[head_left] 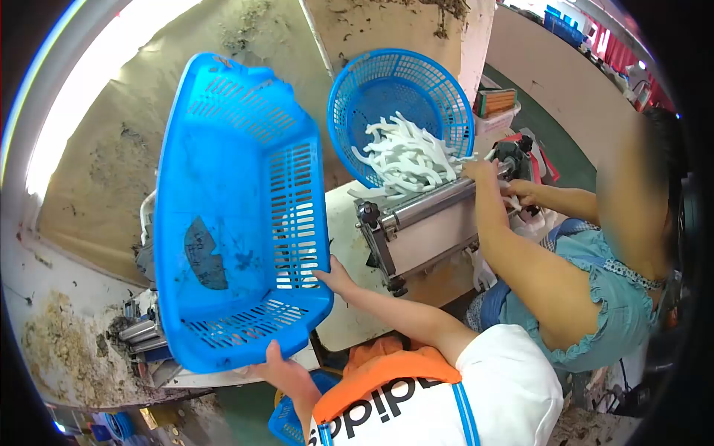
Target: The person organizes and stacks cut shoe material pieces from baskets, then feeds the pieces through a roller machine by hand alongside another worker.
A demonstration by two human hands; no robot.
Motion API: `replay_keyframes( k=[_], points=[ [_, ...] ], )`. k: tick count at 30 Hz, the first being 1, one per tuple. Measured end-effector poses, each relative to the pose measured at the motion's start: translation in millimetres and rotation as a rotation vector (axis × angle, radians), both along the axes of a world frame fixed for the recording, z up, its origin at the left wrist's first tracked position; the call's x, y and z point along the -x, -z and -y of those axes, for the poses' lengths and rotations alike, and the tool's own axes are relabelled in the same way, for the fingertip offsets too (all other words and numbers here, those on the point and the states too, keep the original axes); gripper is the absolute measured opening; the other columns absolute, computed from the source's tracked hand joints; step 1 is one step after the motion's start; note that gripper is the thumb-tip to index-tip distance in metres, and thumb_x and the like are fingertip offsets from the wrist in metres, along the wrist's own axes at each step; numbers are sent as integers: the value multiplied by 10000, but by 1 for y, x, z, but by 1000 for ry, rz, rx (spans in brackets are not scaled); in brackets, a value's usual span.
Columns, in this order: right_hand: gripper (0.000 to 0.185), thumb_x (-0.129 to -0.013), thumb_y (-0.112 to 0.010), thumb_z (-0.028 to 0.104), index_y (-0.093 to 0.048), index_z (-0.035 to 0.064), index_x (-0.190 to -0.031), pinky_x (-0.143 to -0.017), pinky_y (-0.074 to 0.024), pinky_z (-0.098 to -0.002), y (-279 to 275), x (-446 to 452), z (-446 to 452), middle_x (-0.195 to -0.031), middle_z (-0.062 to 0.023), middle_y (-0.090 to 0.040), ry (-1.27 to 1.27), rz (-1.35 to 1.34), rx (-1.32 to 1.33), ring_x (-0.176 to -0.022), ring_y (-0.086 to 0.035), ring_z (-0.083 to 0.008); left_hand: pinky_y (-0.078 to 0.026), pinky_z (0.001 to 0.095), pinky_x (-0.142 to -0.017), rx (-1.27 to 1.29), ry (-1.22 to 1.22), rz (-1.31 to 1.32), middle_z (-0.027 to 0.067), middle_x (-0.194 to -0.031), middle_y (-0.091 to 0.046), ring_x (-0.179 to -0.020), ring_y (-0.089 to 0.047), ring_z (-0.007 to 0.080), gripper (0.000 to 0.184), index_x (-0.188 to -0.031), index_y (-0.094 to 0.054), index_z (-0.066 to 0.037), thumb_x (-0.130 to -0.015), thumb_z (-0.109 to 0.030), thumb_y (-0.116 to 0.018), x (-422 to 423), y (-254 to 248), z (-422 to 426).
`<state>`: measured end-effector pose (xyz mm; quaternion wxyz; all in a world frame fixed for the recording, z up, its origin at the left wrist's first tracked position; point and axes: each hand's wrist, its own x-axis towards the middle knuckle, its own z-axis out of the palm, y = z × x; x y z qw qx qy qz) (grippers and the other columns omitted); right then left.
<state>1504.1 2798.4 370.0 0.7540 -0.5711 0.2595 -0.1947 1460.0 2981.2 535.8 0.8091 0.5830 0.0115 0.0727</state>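
Note:
A large blue rectangular basket (223, 178) with slotted sides stands tilted in front of me, with a dark grey scrap (204, 253) lying inside it. My left hand (277, 366) grips its near bottom edge, fingers hidden partly beneath the rim. At the basket's right side, my right hand (336, 278) holds the slotted wall near the lower corner. Behind and to the right is a round blue basket (372, 89) with a heap of white strips (409, 157).
A co-worker's hands (482, 169) are at a metal roller machine (428, 215) on the right. Another metal roller device (141, 333) sits at the lower left. A smaller blue basket (286, 422) is below the table edge (349, 327). Papers stand in a white bin (497, 123).

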Motion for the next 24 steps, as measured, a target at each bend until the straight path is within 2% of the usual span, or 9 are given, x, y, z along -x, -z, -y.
replay_keyframes(
  k=[4,7,9,11,13,16,18,20,24],
  points=[
    [491,-829,-616,64,-412,10,-1273,-808,-501,-311,46,7,-2,-1122,-107,-583,-77,78,-108,-981,-582,-184,-388,411,-1005,32,103,-57,172,-1273,-467,-1141,-493,287,586,-1298,-361,67,-732,49,-513,-24,7,14],
    [410,-852,-588,133,-486,24,-1234,-775,-508,-348,61,10,-12,-1082,-157,-620,-104,119,31,-946,-615,-215,-391,403,-1002,93,179,-46,173,-1258,-481,-1120,-505,281,577,-1299,-364,64,-736,63,-491,-41,28,14],
    [346,-867,-563,214,-557,22,-1155,-764,-512,-383,56,12,6,-1021,-197,-639,-465,-309,491,-891,-638,-267,-407,392,-988,104,182,-70,170,-1241,-495,-1100,-521,279,587,-1302,-364,59,-723,84,-457,-54,32,19],
    [326,-877,-535,287,-613,23,-1051,-754,-514,-415,12,14,16,-942,-220,-648,-759,-556,825,-842,-647,-316,-417,388,-979,44,230,-106,168,-1233,-502,-1093,-529,278,593,-1303,-362,57,-716,91,-446,-65,38,18],
    [362,-884,-503,352,-656,26,-925,-745,-512,-445,-107,17,31,-847,-226,-649,-990,-589,1061,-797,-642,-361,-432,385,-960,29,220,-132,164,-1207,-523,-1067,-544,267,572,-1275,-394,60,-708,99,-450,-73,40,25],
    [357,-844,-504,313,-638,3,-729,-637,-533,-467,-237,4,65,-702,-210,-634,-633,-383,1260,-686,-648,-361,-445,385,-934,130,241,-238,155,-1165,-544,-1035,-553,258,555,-1237,-435,64,-683,101,-454,-88,39,27],
    [294,-846,-497,252,-636,14,-745,-590,-532,-461,-237,-44,138,-689,-188,-634,-249,-135,1724,-646,-642,-356,-447,381,-928,111,242,-242,150,-1154,-545,-1025,-554,254,558,-1237,-435,62,-681,94,-461,-93,44,27],
    [206,-831,-519,227,-643,70,-784,-637,-526,-481,-249,-97,218,-796,-173,-646,134,-250,1655,-712,-645,-334,-451,381,-917,65,227,-244,144,-1140,-544,-1006,-555,251,570,-1248,-429,52,-681,88,-477,-96,42,29],
    [220,-860,-501,187,-619,123,-1034,-893,-450,-424,-209,-176,396,-1109,-120,-585,122,-696,1888,-1079,-552,-317,-441,418,-948,13,227,-281,176,-1222,-498,-1081,-525,277,643,-1312,-379,49,-676,71,-469,-110,44,21]
  ],
)
